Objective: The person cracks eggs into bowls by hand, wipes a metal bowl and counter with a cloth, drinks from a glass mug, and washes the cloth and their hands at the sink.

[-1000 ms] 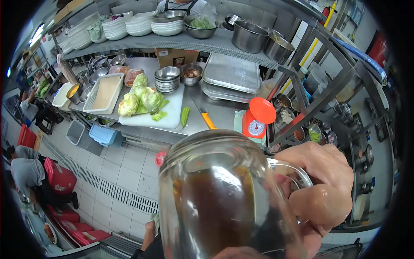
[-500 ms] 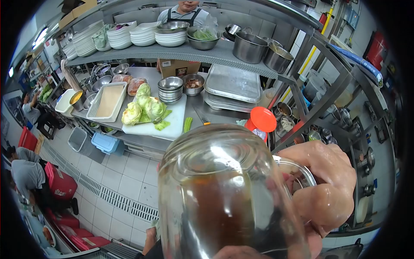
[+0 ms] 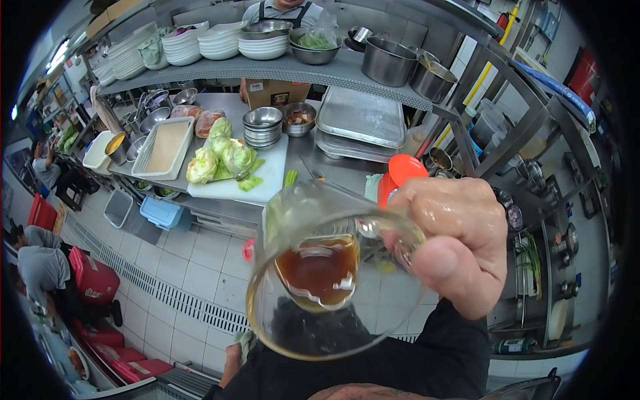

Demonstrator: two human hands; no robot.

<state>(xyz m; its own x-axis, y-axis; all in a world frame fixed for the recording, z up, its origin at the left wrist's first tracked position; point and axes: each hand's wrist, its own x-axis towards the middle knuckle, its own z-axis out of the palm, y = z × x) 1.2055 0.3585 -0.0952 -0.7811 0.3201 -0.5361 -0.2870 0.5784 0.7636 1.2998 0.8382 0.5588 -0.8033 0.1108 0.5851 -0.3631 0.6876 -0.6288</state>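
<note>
A clear glass mug (image 3: 333,333) is close to the camera, its wide mouth facing me, with brown liquid (image 3: 320,270) pooled inside. My right hand (image 3: 457,243) is closed round its handle, knuckles up and thumb toward me. At the lower left of my dark clothing, my left hand (image 3: 233,358) is closed on a pale green cloth (image 3: 247,342); its fingers are partly hidden. Beyond the mug, lettuce heads (image 3: 237,157) lie on a white cutting board (image 3: 270,175). A red scale (image 3: 402,172) stands behind my right hand.
Steel bowls (image 3: 262,125), metal trays (image 3: 360,119) and a white basket (image 3: 162,150) stand on the counter. White plates (image 3: 219,43) and pots (image 3: 387,61) fill the shelf above. A person (image 3: 283,12) stands behind it. Another person (image 3: 45,257) bends near red boxes (image 3: 93,277) at left.
The mug has tipped, so its mouth now faces me where its base showed before. My right hand has turned and moved slightly left and up. More of my dark clothing shows.
</note>
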